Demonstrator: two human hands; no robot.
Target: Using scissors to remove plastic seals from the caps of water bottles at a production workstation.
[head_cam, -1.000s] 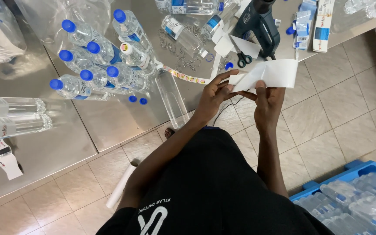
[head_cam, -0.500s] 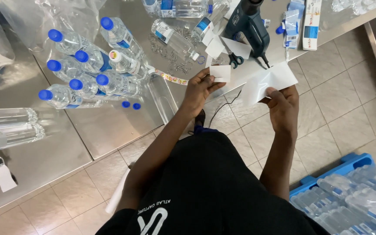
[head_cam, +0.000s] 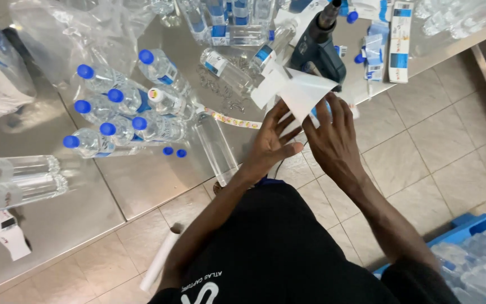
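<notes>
My right hand reaches over the table edge and holds a white paper sheet by its near side, the back of the hand turned up. Beside it, my left hand has its fingers spread wide, the fingertips touching the sheet's lower left edge. A smaller white piece sticks out to the left of the sheet. Just beyond the paper lies a dark blue heat gun on the steel table.
Several blue-capped water bottles lie on the table at left, beside clear plastic wrap and a strip of stickers. White-and-blue boxes sit at the far right. A blue crate of bottles and a white roll are on the tiled floor.
My hands have come together and moved up toward the table. The left hand, which pinched a small white piece, now has spread fingers. The sheet has turned in my right hand.
</notes>
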